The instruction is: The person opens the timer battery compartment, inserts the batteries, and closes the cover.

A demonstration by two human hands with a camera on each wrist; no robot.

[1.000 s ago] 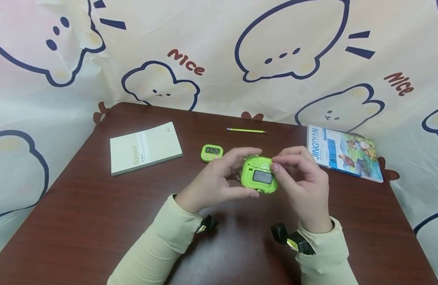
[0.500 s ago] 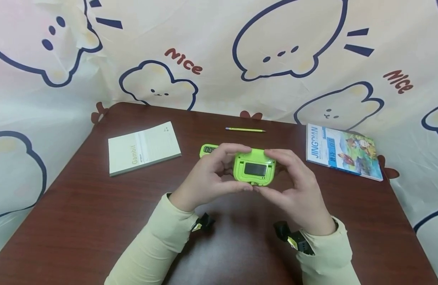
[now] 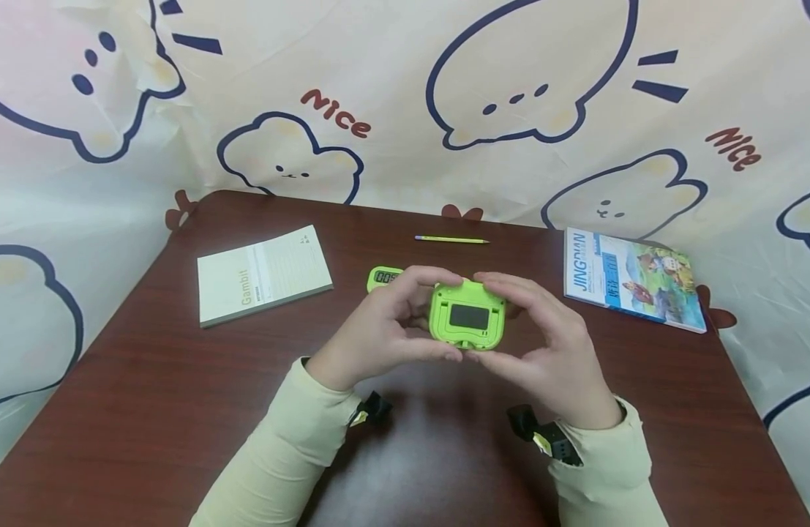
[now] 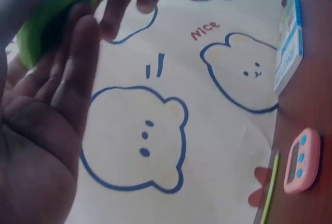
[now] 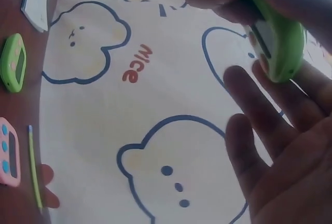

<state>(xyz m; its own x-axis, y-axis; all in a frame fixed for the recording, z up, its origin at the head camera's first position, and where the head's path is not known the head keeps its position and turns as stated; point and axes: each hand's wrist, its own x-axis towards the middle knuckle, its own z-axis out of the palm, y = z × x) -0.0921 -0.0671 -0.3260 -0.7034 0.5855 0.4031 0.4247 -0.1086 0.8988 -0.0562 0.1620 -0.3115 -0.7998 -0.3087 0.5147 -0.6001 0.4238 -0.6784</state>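
Both hands hold a bright green timer (image 3: 467, 316) above the middle of the table, its dark screen facing up toward me. My left hand (image 3: 423, 322) grips its left side, index finger over the top edge and thumb under the bottom. My right hand (image 3: 518, 322) grips its right side the same way. In the left wrist view the green timer (image 4: 52, 11) sits against the curled fingers of the left hand (image 4: 46, 105). The right wrist view shows the green timer (image 5: 275, 32) pinched above the right hand's palm (image 5: 280, 146).
A second green timer (image 3: 382, 277) lies on the brown table (image 3: 148, 410) just behind my left hand. A pink timer (image 4: 301, 159) shows only in the wrist views. Farther back lie a pencil (image 3: 452, 239), a Gambit notebook (image 3: 263, 273) at left and a picture book (image 3: 631, 279) at right.
The green timer has turned from tilted to level and shifted slightly left. My right hand went from pinching its top corner to holding its right side, thumb underneath.
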